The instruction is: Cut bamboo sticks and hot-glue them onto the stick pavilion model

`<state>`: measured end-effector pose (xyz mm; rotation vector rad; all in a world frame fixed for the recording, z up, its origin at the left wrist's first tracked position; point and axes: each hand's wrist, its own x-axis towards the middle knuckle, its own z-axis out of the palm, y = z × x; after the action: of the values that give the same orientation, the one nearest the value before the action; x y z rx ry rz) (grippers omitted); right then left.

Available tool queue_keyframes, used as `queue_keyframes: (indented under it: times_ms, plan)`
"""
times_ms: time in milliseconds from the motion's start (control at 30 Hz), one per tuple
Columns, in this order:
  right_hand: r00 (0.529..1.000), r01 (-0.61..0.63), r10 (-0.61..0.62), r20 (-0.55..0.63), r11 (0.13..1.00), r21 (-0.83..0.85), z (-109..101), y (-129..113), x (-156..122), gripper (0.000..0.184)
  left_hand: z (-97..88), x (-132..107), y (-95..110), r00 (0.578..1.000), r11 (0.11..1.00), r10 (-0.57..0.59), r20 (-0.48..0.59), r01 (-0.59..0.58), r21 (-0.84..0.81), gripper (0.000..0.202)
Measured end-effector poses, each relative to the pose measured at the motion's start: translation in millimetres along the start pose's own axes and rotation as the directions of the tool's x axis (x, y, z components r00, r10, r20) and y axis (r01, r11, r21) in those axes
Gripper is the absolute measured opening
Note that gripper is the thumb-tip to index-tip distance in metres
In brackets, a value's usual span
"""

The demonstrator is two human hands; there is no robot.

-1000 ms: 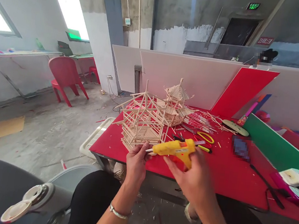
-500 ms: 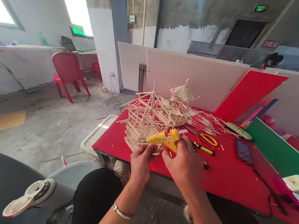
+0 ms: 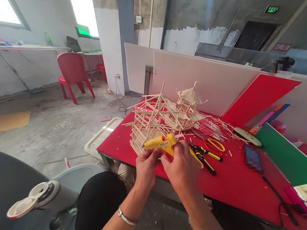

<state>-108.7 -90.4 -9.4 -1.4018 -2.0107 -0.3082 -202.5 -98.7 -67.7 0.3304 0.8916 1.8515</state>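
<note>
My right hand (image 3: 182, 167) is wrapped round the handle of a yellow hot glue gun (image 3: 158, 142), with a clear glue stick poking out of its rear. The gun's nozzle points left, just above the fingers of my left hand (image 3: 147, 166). Those fingers are pinched together, and whatever lies between them is too small or hidden to name. Right behind them stands an open framework of thin wooden sticks (image 3: 153, 115) with a peaked top. A second stick model, a small pagoda (image 3: 190, 97) with a closed roof, is farther back.
On the red table (image 3: 235, 177) to the right lie black-and-yellow pliers (image 3: 206, 162), yellow-handled scissors (image 3: 215, 144) and a bundle of loose sticks (image 3: 210, 129). A green board (image 3: 291, 154) edges the right side. A flask (image 3: 48, 195) with its lid flipped open stands at lower left.
The glue gun and my right hand have shifted slightly left, bringing the nozzle over my left fingertips. More of the pliers shows now. The whole view has swung a little.
</note>
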Motion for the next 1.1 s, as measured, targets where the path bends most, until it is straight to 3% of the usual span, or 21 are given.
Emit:
queue_keyframes:
  times_ms: [233,400,633,767,867,967,1100]
  plan:
    - [0.994,-0.040,0.023,-0.105,0.986,-0.160,-19.6,41.1,-0.2,0.018,1.3,-8.0,14.3,0.998,0.996,0.024,-0.061,-0.019,0.082,0.027]
    - [0.989,0.040,-0.085,-0.118,0.939,-0.342,-45.8,69.3,-1.6,0.017,1.5,-9.9,13.8,0.996,0.996,0.046,-0.081,-0.039,0.082,0.028]
    - [0.954,0.250,-0.299,-0.031,0.845,-0.474,-66.7,72.4,14.8,0.021,3.2,-9.1,4.1,0.997,0.996,0.044,-0.059,-0.040,0.074,0.028]
    - [0.949,0.271,-0.315,-0.012,0.837,-0.476,-73.1,72.4,15.3,0.019,1.4,-9.4,0.6,0.998,0.997,0.049,-0.050,-0.045,0.068,0.027]
    - [0.978,0.157,-0.200,-0.050,0.880,-0.448,-67.6,79.9,6.6,0.020,0.2,-10.3,-1.8,0.997,0.996,0.060,-0.044,-0.057,0.066,0.026]
    - [0.997,-0.069,0.052,-0.056,0.923,-0.378,-50.7,95.1,-6.4,0.023,0.0,-11.3,-3.3,0.997,0.996,0.065,-0.039,-0.063,0.067,0.025]
    - [0.938,-0.317,0.338,0.075,0.926,-0.205,-22.9,114.1,-24.0,0.027,0.2,-12.4,-4.3,0.996,0.995,0.073,-0.051,-0.069,0.077,0.024]
